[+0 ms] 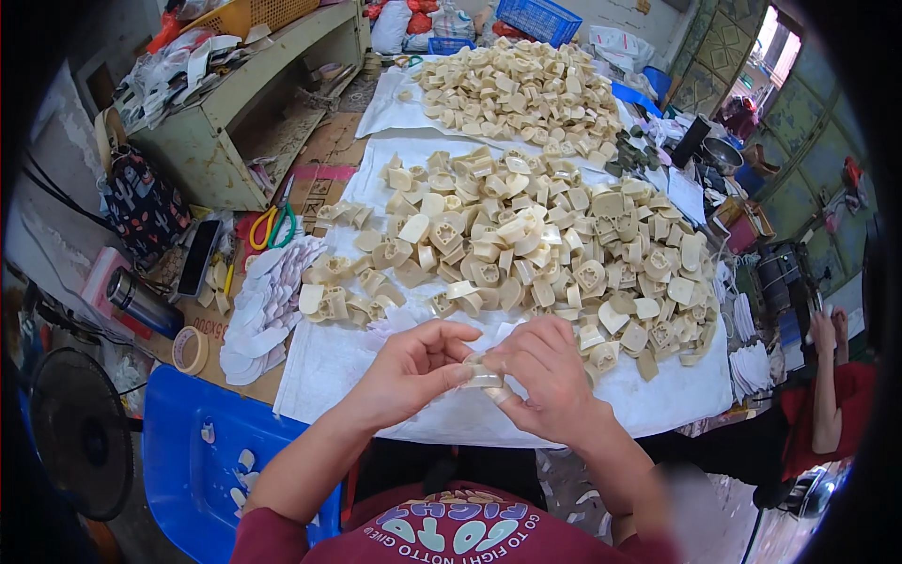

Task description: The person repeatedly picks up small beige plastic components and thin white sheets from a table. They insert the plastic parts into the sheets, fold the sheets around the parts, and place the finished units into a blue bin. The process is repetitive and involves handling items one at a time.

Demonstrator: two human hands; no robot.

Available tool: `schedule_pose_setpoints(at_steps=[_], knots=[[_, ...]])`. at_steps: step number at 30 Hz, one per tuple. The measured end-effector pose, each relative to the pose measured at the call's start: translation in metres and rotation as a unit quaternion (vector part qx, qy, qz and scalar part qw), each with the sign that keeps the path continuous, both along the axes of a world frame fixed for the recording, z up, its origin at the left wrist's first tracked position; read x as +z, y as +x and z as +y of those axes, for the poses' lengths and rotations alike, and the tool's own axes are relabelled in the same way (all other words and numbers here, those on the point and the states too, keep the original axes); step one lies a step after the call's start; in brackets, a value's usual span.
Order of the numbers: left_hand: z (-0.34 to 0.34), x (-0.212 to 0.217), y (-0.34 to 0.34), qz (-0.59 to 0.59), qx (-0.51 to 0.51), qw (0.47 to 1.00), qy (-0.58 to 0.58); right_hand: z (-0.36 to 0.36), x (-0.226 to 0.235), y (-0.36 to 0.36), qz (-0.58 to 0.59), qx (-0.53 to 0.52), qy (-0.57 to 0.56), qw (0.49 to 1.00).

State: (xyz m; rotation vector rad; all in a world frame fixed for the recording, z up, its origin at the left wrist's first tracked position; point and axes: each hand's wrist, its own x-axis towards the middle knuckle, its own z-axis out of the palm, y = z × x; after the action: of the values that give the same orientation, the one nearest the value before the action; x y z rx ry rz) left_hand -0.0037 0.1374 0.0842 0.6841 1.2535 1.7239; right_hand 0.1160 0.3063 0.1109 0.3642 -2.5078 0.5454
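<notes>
Just beyond my body, at the near edge of a white cloth [315,376], both hands meet around one small beige plastic shoe heel [484,377]. My left hand [413,368] pinches it between thumb and fingers. From the other side, my right hand [545,376] grips it, its fingers bent over the top and its thumb below. Fingers hide part of the heel. Directly beyond my hands spreads a large pile of similar beige heels [526,230], some showing hollow undersides, with thin whitish scraps [399,321] at its near side.
A farther heap of heels [526,94] lies behind. To the left are white tongue-shaped pieces [268,301], scissors [273,226], a tape roll [190,350], a dark flask [143,303] and a phone [199,258]. A blue chair [174,451] and fan [80,432] stand near left. Another person [827,404] works at right.
</notes>
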Motion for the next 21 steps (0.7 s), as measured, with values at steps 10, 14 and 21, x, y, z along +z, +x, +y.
schedule_pose_setpoints(at_steps=[10, 14, 21], knots=[[0.013, -0.010, -0.014, 0.093, 0.009, 0.994, 0.062, -0.010, -0.034, -0.001, -0.101, -0.071, -0.441, 0.889], [0.009, -0.020, -0.005, 0.005, 0.011, 0.992, 0.125, -0.016, -0.033, 0.001, -0.118, -0.084, -0.534, 0.833], [0.014, -0.006, 0.003, 0.346, 0.169, 0.921, 0.058, -0.023, -0.029, 0.000, -0.121, -0.137, -0.455, 0.872]])
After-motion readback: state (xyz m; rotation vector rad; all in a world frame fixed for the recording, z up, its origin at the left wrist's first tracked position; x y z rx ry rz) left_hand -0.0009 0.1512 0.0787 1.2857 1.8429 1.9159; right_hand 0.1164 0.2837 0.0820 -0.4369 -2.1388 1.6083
